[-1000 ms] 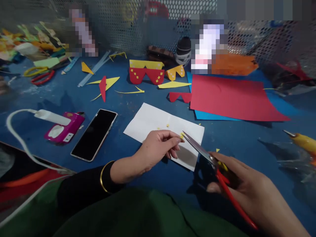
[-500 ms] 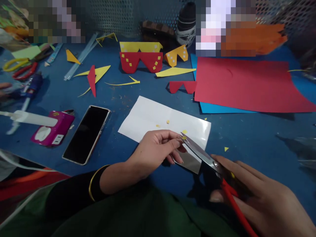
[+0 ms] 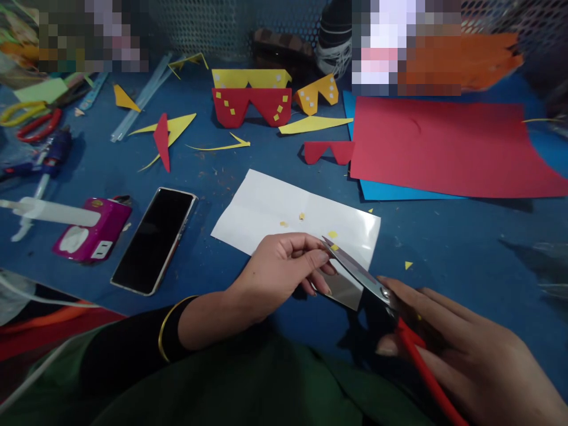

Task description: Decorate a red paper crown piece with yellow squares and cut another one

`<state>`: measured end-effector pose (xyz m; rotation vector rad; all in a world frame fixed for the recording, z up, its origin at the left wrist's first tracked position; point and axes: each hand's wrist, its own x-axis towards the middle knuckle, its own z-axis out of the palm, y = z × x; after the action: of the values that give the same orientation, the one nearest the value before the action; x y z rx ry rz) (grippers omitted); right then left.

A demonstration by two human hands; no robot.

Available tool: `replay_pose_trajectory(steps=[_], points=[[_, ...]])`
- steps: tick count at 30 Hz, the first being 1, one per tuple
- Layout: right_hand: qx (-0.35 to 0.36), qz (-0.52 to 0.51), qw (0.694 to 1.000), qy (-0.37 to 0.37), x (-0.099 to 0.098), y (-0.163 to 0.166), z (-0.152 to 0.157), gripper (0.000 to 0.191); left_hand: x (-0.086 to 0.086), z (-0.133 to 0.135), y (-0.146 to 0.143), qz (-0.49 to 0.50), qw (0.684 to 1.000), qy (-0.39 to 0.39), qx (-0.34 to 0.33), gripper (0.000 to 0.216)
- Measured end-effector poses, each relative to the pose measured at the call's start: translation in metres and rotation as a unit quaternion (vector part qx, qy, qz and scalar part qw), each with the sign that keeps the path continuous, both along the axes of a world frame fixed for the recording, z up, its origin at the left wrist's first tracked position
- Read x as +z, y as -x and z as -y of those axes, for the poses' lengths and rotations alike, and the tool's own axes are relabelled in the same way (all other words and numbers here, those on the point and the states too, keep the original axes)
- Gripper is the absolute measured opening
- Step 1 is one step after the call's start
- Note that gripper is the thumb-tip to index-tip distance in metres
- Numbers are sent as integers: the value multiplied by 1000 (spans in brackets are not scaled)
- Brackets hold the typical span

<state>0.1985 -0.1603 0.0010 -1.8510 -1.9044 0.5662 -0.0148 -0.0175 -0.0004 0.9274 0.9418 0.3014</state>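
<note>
My right hand (image 3: 461, 361) grips red-handled scissors (image 3: 368, 281), the steel blades pointing up-left over a white sheet of paper (image 3: 275, 210). My left hand (image 3: 284, 269) is pinched at the blade tips on a tiny yellow paper scrap (image 3: 333, 247). A few small yellow bits (image 3: 302, 216) lie on the white sheet. The blades look nearly closed on the scrap.
A phone (image 3: 153, 239) and a pink power bank (image 3: 91, 229) with a white cable lie at left. Red and yellow paper glasses (image 3: 251, 103), a red sheet (image 3: 448, 148) over blue paper, yellow and red offcuts, other scissors (image 3: 31, 118) and a glue gun (image 3: 48, 157) surround the blue table.
The view has tilted down and shifted slightly; both hands stay at the white sheet, scissors still at the yellow scrap. The yellow glue gun at right is out of view.
</note>
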Motion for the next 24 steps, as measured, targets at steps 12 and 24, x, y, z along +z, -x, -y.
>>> replay_pose_trajectory(steps=[12,24], points=[[-30,-39,998,31,0,-1,0,41,2,0,0,-8,1000,-4,-6,21],[-9,-13,1000,-5,2,-2,-2,45,5,0,-2,-19,1000,15,7,18]])
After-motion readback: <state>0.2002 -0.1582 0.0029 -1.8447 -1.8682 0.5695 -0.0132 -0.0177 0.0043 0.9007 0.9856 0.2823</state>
